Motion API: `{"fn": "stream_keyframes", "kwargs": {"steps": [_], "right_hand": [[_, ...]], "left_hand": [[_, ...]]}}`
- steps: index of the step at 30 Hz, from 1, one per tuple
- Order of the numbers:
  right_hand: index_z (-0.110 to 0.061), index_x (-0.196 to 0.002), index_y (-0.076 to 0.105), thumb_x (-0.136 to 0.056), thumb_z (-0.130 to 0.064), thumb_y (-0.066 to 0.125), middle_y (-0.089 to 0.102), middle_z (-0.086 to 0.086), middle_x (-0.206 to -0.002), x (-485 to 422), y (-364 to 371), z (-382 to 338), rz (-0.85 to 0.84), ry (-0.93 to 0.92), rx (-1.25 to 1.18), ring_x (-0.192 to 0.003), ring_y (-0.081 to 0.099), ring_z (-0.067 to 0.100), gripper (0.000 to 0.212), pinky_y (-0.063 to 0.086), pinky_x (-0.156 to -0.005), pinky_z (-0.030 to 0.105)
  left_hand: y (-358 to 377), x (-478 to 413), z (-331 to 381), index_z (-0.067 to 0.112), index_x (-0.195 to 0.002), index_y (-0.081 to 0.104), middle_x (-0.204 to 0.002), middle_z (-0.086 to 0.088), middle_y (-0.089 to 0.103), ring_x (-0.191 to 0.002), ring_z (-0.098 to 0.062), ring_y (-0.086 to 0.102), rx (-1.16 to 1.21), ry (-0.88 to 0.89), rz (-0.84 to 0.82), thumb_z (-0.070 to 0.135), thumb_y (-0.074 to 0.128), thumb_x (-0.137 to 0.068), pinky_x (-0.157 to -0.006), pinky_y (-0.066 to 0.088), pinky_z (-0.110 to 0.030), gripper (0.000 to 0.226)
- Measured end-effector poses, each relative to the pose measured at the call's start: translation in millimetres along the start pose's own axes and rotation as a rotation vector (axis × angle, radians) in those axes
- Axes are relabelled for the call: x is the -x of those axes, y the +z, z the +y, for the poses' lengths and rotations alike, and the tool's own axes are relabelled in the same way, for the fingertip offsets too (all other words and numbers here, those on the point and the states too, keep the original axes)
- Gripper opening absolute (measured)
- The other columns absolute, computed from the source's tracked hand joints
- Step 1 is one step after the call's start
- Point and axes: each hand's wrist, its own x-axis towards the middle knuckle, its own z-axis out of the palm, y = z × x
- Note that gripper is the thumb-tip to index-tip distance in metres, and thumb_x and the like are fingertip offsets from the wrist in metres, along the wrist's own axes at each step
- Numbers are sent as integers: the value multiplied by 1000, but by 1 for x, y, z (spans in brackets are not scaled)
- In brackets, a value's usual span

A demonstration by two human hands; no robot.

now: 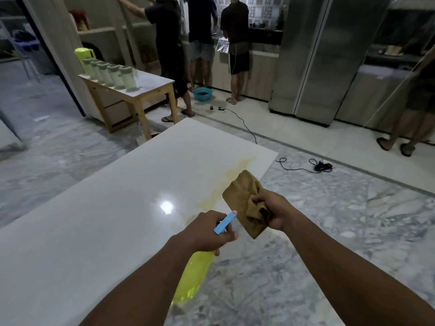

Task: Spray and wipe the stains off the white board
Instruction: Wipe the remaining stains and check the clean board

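A large white board point(113, 208) lies flat in front of me, glossy, with a yellow-brown stain point(231, 176) streaking along its right side. My left hand point(207, 228) grips the neck of a yellow spray bottle point(191, 281) with a blue nozzle point(224, 222) that points toward the stain. My right hand point(270, 211) holds a crumpled brown cloth point(244, 198) just above the board's right edge, over the near end of the stain.
Marble floor surrounds the board. A wooden side table point(138, 90) with a green jug and several cups stands beyond the far corner. Black cables point(303, 167) lie on the floor to the right. Several people stand at the counter behind; a blue basin point(203, 93) sits by their feet.
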Motion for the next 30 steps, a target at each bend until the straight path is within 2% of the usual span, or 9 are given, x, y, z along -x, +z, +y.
{"fn": "stream_keyframes", "kwargs": {"steps": [5, 11, 14, 16, 18, 22, 24, 26, 30], "right_hand": [[-6, -117, 64, -94, -9, 51, 69, 21, -112, -68, -29, -42, 43, 5, -2, -101, 64, 33, 27, 50, -99, 53], [-6, -120, 64, -93, -7, 51, 67, 25, -119, -143, -73, -97, 76, 17, -54, -100, 64, 34, 30, 54, -91, 48], [-6, -119, 65, -91, -5, 53, 69, 24, -117, -192, -97, -126, 91, 44, -6, -100, 65, 35, 31, 51, -97, 53], [-6, -120, 64, -90, -3, 51, 70, 21, -106, -233, -115, -153, 117, 45, 56, -92, 65, 33, 33, 53, -93, 47], [-6, -122, 63, -88, 2, 48, 67, 16, -100, -275, -130, -178, 156, 21, 153, -87, 60, 29, 39, 50, -80, 40], [-9, -119, 67, -72, 12, 40, 70, 8, -112, -359, -146, -227, 175, -131, 366, -90, 62, 22, 57, 47, -62, 28], [-15, -109, 68, -78, 8, 41, 71, 6, -115, -403, -150, -243, 144, -220, 458, -88, 66, 20, 47, 51, -60, 27], [-24, -102, 67, -86, -3, 43, 71, 9, -114, -442, -150, -250, 169, -327, 659, -81, 65, 24, 35, 45, -55, 30], [-27, -129, 61, -84, -30, 41, 66, 9, -117, -492, -140, -230, 51, -420, 975, -97, 59, 30, 49, 48, -76, 36]], "left_hand": [[-20, -93, 7, 13, -99, 71, -92, -12, 79, -70, -26, 81, -34, 9, -7, 40, 77, -94, -68, 58, -22, 28], [-34, -197, 29, 17, -80, 58, -77, -7, 65, -65, -29, 81, -25, -3, -47, 28, 68, -97, -65, 58, -29, 23], [-44, -244, 35, 11, -84, 60, -80, -12, 69, -62, -26, 80, -7, -25, -1, 33, 71, -97, -66, 62, -34, 28], [-51, -277, 34, 8, -92, 65, -89, -15, 74, -62, -26, 80, 41, -55, 50, 34, 75, -95, -69, 65, -39, 29], [-56, -299, 27, 10, -97, 67, -93, -13, 76, -62, -25, 80, 85, -116, 80, 36, 77, -94, -70, 66, -40, 29], [-61, -336, 14, 11, -95, 67, -89, -12, 75, -59, -23, 79, 123, -230, 137, 36, 78, -94, -64, 63, -34, 27], [-66, -353, 8, 11, -93, 67, -87, -13, 73, -57, -22, 78, 131, -271, 164, 35, 78, -94, -61, 62, -31, 26], [-69, -360, 3, 11, -92, 67, -84, -9, 71, -55, -21, 77, 138, -320, 184, 34, 78, -94, -60, 63, -28, 25], [-73, -360, -10, 10, -90, 66, -88, -14, 73, -58, -25, 77, 132, -400, 216, 31, 77, -96, -54, 54, -15, 25]]}}
